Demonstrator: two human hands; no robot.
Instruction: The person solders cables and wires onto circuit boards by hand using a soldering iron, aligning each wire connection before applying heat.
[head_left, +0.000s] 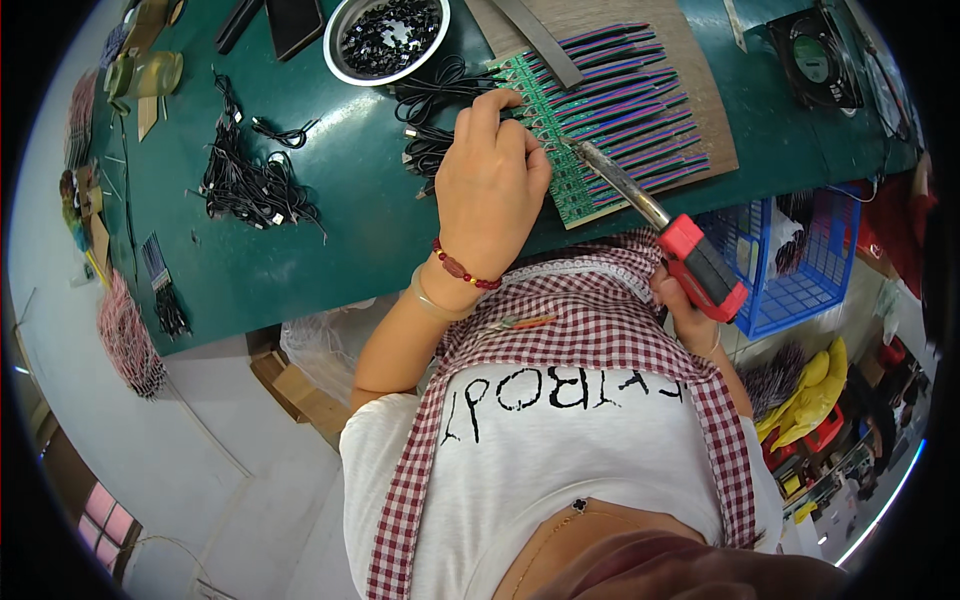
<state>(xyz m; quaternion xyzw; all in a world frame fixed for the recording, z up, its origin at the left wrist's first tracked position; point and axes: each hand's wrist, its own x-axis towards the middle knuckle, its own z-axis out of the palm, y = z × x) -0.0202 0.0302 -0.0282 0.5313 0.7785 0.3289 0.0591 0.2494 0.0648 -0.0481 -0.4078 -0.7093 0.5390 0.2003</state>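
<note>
On a wooden board lies a panel of joined green circuit boards [572, 190], with rows of black, pink and blue wires [645, 110] running off its right side. My left hand [487, 180] rests over the panel's left edge, fingers curled and closed near the fine wire ends; what they pinch is hidden. Coiled black cables [428, 145] lie beside and under that hand. My right hand [685, 315], partly covered by the handle, grips a soldering iron [703, 268] in red and black. Its metal barrel points up-left, tip at the panel. A flat metal bar [540, 45] lies across panel and wires.
A metal bowl [334, 72] of small black parts stands at the far edge of the green table [330, 270]. Left of it lies a pile of black cables [250, 185]. A fan [815, 60] sits far right, above a blue plastic basket [800, 300] beside the table.
</note>
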